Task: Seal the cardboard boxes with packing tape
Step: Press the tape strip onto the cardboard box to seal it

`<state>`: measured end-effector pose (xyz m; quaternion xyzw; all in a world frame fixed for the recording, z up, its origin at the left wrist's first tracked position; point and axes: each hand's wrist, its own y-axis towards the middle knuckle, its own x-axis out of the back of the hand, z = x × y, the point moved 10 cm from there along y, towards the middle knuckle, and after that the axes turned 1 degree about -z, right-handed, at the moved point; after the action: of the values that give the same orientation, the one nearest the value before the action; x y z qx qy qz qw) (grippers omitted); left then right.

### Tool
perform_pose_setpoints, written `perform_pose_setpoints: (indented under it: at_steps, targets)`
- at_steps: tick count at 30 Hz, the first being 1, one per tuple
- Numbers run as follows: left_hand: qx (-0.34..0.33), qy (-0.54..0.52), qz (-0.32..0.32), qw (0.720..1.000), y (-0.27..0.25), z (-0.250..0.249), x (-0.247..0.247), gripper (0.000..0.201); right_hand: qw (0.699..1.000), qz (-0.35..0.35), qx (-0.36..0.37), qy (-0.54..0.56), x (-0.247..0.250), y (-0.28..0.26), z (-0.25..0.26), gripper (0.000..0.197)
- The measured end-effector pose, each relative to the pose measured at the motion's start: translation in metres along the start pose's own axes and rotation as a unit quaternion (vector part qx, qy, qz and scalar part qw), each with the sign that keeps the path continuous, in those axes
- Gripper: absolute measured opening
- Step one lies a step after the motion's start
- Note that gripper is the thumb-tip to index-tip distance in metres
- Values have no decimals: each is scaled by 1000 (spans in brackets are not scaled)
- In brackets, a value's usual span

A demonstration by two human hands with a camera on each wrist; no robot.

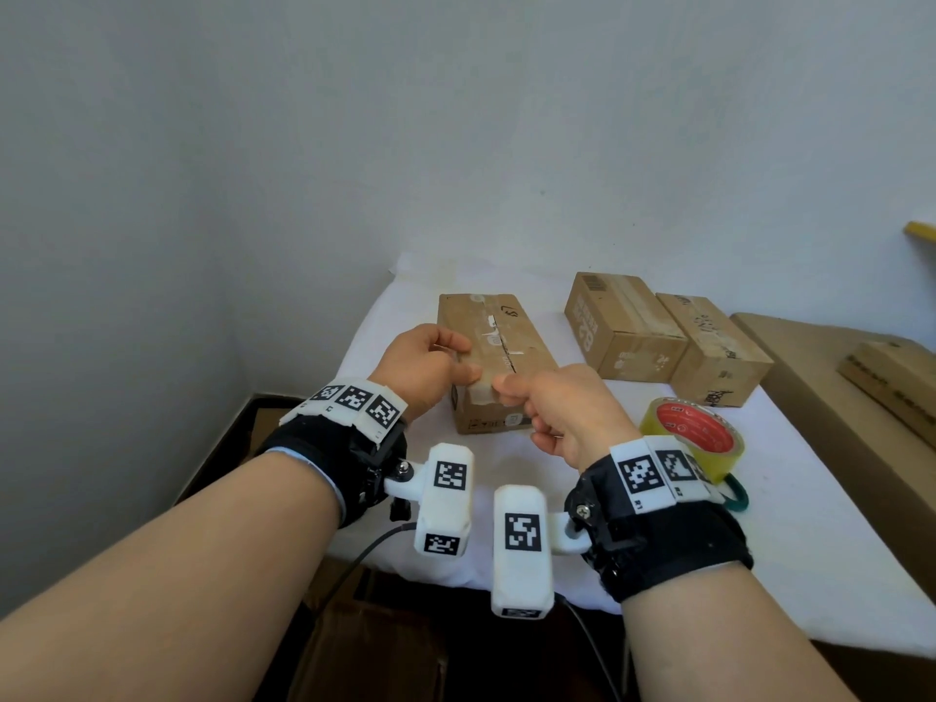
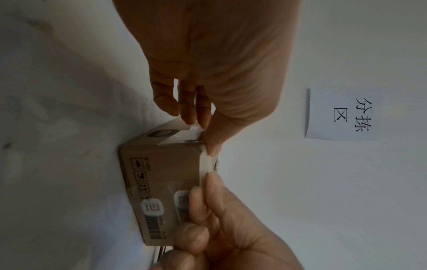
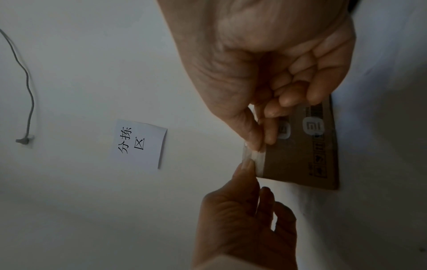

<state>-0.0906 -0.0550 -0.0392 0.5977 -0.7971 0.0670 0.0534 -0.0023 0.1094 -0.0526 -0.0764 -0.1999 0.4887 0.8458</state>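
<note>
Both grips, left hand (image 1: pixel 423 364) and right hand (image 1: pixel 562 412), pinch clear tape (image 2: pixel 206 162) on the near brown cardboard box (image 1: pixel 494 347); three boxes, one yellowish tape roll (image 1: pixel 694 433) beside it.

The right hand (image 1: pixel 567 412) covers the near right corner of the long brown cardboard box (image 1: pixel 499 347), and its wrist band hides part of the yellowish roll of packing tape with a red core (image 1: pixel 696 433) and most of a dark green loop (image 1: pixel 737 499) on the table. A yellow object (image 1: pixel 919 230) and a flat brown cardboard slab (image 1: pixel 891 377) are cut off by the head view's right edge. Handwriting on the rightmost small brown box (image 1: pixel 714 347) is too small to read.
</note>
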Motion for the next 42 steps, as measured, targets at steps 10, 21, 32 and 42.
perform_pose_setpoints:
  at_steps: [10, 21, 32, 42]
  targets:
    - [40, -31, 23, 998, -1, 9, -4, 29, 998, 15, -19, -58, 8, -5, 3, 18]
    - [31, -21, 55, 998, -4, 5, -18, 22, 969, -41, 61, -238, 34, -6, 28, 32]
    - [32, -28, 58, 997, -8, 4, -22, 34, 939, -93, 148, -295, 20, -1, 43, 51]
    - [35, -25, 77, 996, -6, 6, -26, 38, 954, -78, 169, -235, 21, 10, 38, 42]
